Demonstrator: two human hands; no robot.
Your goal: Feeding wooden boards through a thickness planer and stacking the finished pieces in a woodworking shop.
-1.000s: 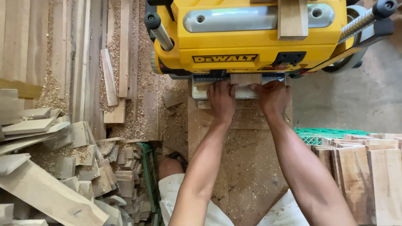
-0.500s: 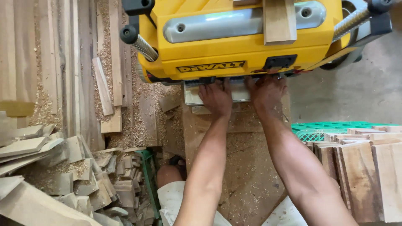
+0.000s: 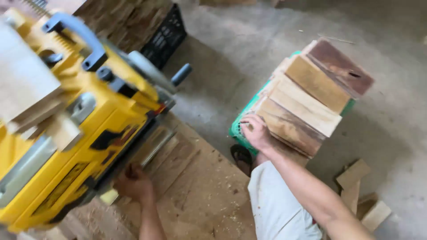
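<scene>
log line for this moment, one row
left hand: at yellow planer infeed | right hand: on stacked boards | boards over green crate

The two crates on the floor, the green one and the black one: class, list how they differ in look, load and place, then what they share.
The green crate sits beside the person's right hand; the black crate stands beyond the yellow planer. The green crate is almost covered by broad flat boards overhanging it; the black crate shows an open grid wall, with darker wood stacked against it. Both are plastic lattice crates on the concrete floor holding wood.
</scene>
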